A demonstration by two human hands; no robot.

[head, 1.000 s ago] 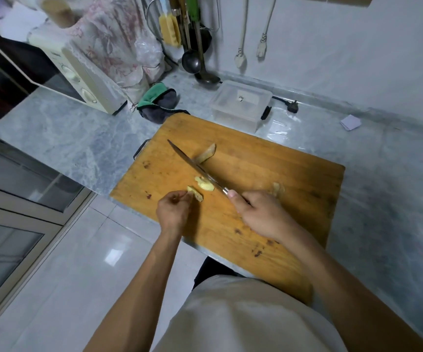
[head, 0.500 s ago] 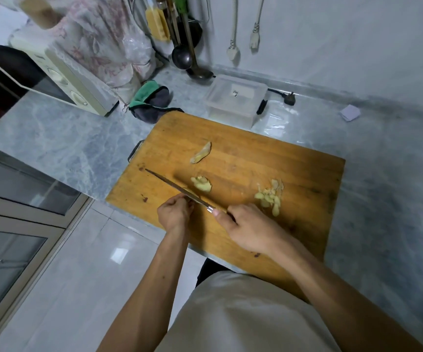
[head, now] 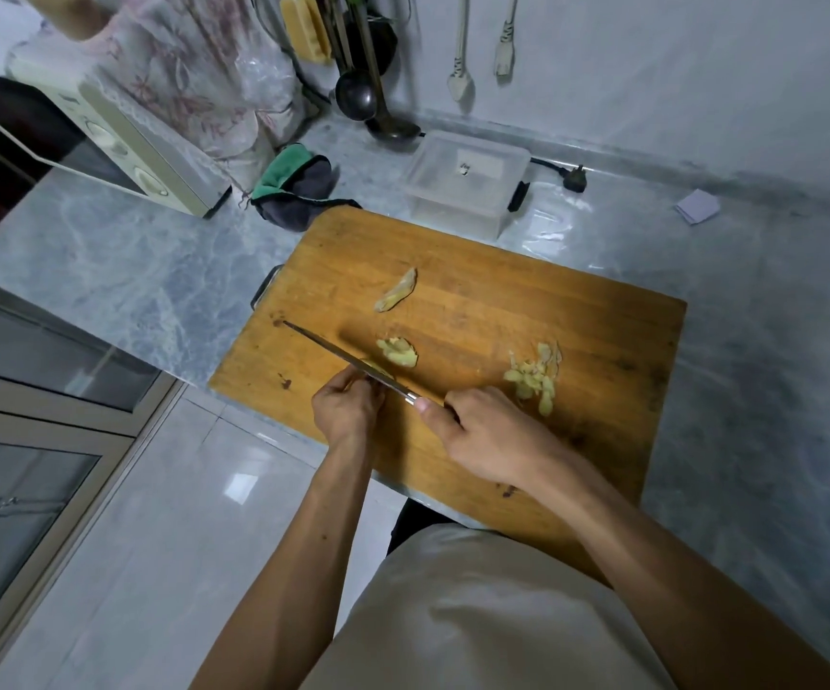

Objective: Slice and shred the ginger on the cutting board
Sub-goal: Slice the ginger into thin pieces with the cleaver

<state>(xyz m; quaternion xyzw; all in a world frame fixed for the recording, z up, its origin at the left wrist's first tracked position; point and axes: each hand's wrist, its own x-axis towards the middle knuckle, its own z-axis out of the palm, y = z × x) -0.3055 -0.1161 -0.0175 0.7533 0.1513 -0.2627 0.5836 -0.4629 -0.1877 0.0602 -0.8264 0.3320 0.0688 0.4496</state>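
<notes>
On the worn wooden cutting board point(head: 577, 311), 1 pile of pale ginger slices point(head: 535, 378) was done; 2 pieces point(head: 397, 352) remained. The right hand point(head: 490, 435) gripped the steel knife point(head: 341, 358); the left hand point(head: 348, 410) pinched ginger beneath it.

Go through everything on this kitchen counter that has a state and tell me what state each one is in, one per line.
Steel kitchen knife: gripped by right hand, blade down on the wooden cutting board.
Left hand: fingers curled, steadying a ginger piece at the blade.
Long ginger strip: uncut.
Small ginger chunk: partly sliced.
Pile of ginger slices: cut, loose.
Clear plastic container: lid on.
Black power plug: unplugged, lying on counter.
</notes>
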